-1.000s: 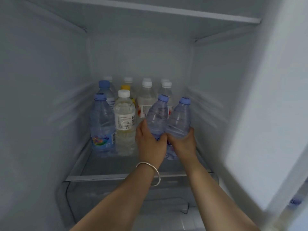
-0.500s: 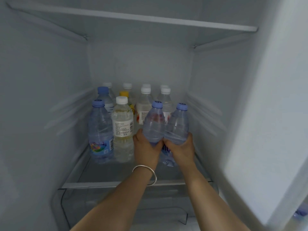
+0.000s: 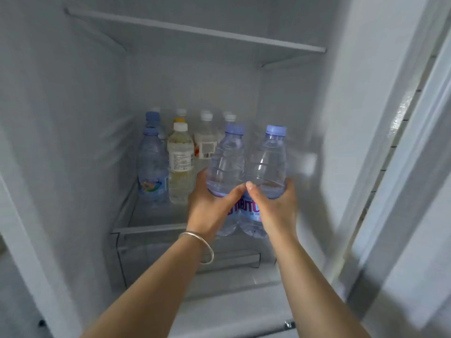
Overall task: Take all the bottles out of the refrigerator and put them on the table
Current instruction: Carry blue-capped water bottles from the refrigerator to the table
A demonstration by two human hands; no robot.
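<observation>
Inside the open refrigerator, my left hand grips a clear water bottle with a blue cap. My right hand grips a second, matching blue-capped bottle beside it. Both bottles are lifted clear of the glass shelf and held at its front edge, touching each other. Several bottles still stand on the shelf: a blue-capped water bottle, a white-capped bottle of yellowish liquid, and white-capped ones behind, partly hidden.
An upper shelf spans the compartment above. A clear drawer sits below the glass shelf. The refrigerator's right wall and door frame stand close to my right hand. A bracelet circles my left wrist.
Both hands have lifted their bottles off the shelf and drawn them toward me, to the shelf's front edge. My view has pulled back and shifted left.
</observation>
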